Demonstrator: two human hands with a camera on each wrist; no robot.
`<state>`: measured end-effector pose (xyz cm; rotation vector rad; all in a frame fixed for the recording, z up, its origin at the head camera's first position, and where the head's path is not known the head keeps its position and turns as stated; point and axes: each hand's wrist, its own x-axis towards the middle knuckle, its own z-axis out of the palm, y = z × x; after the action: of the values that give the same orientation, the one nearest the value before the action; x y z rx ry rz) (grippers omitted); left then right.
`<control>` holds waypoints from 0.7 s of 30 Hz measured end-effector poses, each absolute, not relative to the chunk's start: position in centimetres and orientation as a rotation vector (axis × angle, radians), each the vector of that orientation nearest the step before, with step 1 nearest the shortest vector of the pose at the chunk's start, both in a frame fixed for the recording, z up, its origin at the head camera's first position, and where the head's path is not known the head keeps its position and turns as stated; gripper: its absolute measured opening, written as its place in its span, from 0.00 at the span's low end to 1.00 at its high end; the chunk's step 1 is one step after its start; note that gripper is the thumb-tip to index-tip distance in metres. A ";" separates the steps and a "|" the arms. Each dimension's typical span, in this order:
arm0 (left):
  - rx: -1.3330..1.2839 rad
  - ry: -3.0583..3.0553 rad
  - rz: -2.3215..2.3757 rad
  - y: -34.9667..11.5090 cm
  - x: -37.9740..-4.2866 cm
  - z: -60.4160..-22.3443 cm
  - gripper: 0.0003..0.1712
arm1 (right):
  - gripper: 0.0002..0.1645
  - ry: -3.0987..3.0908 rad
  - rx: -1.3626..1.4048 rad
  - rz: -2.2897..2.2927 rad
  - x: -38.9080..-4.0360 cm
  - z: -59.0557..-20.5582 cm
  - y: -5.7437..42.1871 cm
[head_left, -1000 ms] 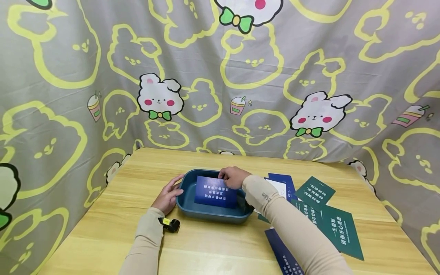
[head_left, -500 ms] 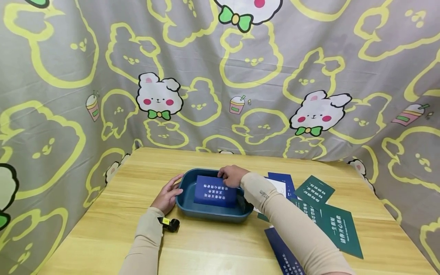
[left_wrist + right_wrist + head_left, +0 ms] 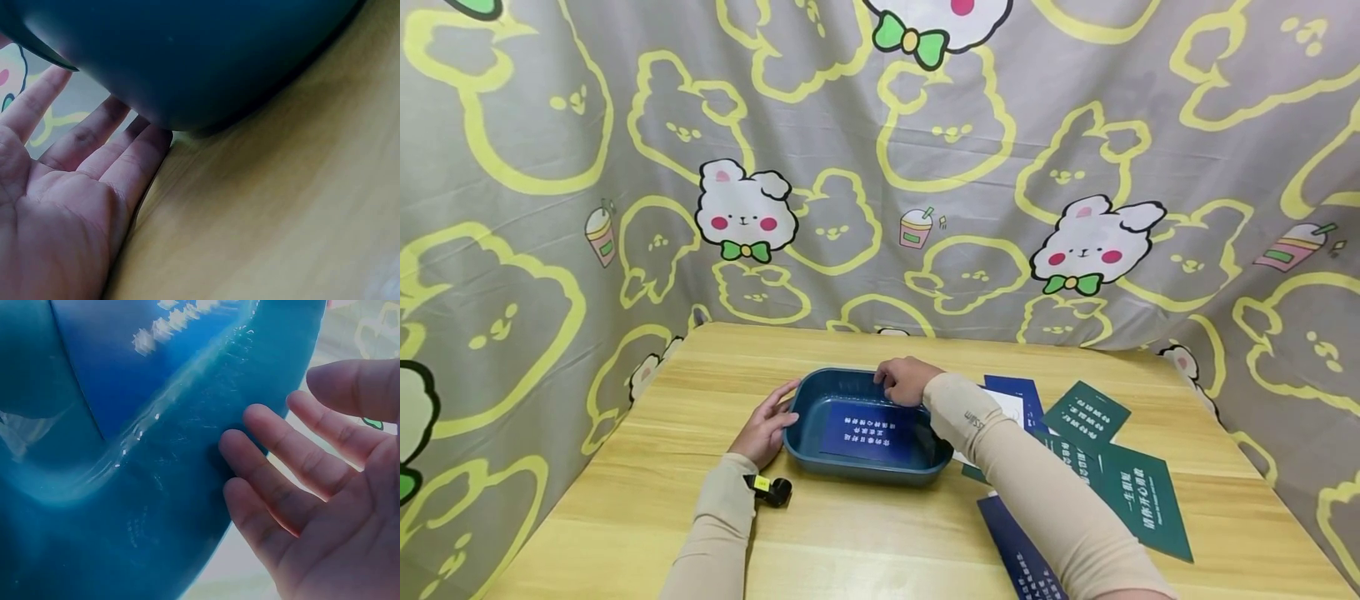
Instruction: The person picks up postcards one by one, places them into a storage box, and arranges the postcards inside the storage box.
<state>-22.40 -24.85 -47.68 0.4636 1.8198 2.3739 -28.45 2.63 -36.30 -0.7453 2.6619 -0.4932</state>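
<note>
A deep blue-green basin (image 3: 865,472) with rounded corners stands on the wooden table. On its floor lies a dark blue card (image 3: 867,433) with white lettering, flat and touched by neither hand. My left hand (image 3: 763,432) rests against the basin's left end, thumb at the rim. In the left wrist view its fingers (image 3: 94,134) reach out nearly straight to the basin's outer wall. At the far right part of the rim is my right hand (image 3: 908,382), holding nothing. Its loosely bent fingers (image 3: 287,440) overlap the basin's inner wall in the right wrist view.
Right of the basin, green cards (image 3: 1142,502), a blue card (image 3: 1018,546) and a white card (image 3: 1009,405) lie spread and partly overlapping, some under the right forearm. A black strap mount (image 3: 772,490) sits on the left wrist. A patterned curtain (image 3: 850,167) surrounds the table.
The blue card, tilted up beneath my right hand before, has dropped flat onto the basin floor. My right hand has let go of it and risen slightly. My left hand has stayed put.
</note>
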 end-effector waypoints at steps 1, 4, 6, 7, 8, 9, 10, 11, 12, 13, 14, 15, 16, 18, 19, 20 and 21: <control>0.463 1.820 2.372 -24.8 -22.4 -47.7 0.37 | 0.15 2.665 -0.743 -0.492 -28.4 -36.3 2.6; 0.461 1.823 2.372 -24.8 -22.4 -47.7 0.37 | 0.15 2.675 -0.728 -0.498 -28.4 -36.2 2.7; 0.458 1.825 2.372 -24.8 -22.4 -47.7 0.37 | 0.15 2.686 -0.720 -0.507 -28.4 -36.1 2.7; 0.457 1.821 2.373 -24.7 -22.4 -47.6 0.37 | 0.15 2.691 -0.716 -0.513 -28.4 -36.1 2.7; 0.456 1.820 2.374 -24.7 -22.4 -47.6 0.37 | 0.15 2.695 -0.714 -0.519 -28.4 -36.0 2.8; 0.456 1.818 2.373 -24.7 -22.5 -47.5 0.37 | 0.14 2.697 -0.714 -0.525 -28.4 -36.0 2.8; 0.455 1.816 2.373 -24.7 -22.5 -47.5 0.37 | 0.14 2.700 -0.714 -0.534 -28.4 -36.0 2.8; 0.455 1.814 2.370 -24.7 -22.5 -47.5 0.37 | 0.13 2.701 -0.713 -0.544 -28.4 -35.9 2.9; 0.452 1.810 2.369 -24.7 -22.5 -47.4 0.38 | 0.13 2.703 -0.714 -0.553 -28.4 -35.9 2.9; 0.450 1.812 2.367 -24.7 -22.5 -47.4 0.38 | 0.12 2.704 -0.715 -0.561 -28.4 -35.8 3.0; 0.448 1.814 2.364 -24.7 -22.5 -47.4 0.38 | 0.11 2.706 -0.716 -0.568 -28.4 -35.8 3.0; 0.448 1.816 2.361 -24.7 -22.5 -47.4 0.38 | 0.11 2.707 -0.718 -0.576 -28.4 -35.8 3.1; 0.447 1.817 2.358 -24.8 -22.5 -47.4 0.38 | 0.10 2.710 -0.723 -0.581 -28.3 -35.7 3.1; 0.444 1.821 2.357 -24.8 -22.4 -47.5 0.38 | 0.10 2.712 -0.744 -0.596 -28.3 -35.6 3.3; 0.443 1.821 2.359 -24.9 -22.4 -47.5 0.37 | 0.09 2.710 -0.755 -0.603 -28.3 -35.6 3.4; 0.441 1.817 2.362 -24.9 -22.4 -47.6 0.38 | 0.10 2.712 -0.765 -0.606 -28.2 -35.5 3.5; 0.441 1.813 2.364 -24.9 -22.3 -47.6 0.38 | 0.10 2.718 -0.781 -0.604 -28.1 -35.4 3.6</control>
<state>-22.33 -24.95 -47.62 0.4408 1.8135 2.3642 -28.13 3.60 -35.40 -0.7813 2.7181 -0.6039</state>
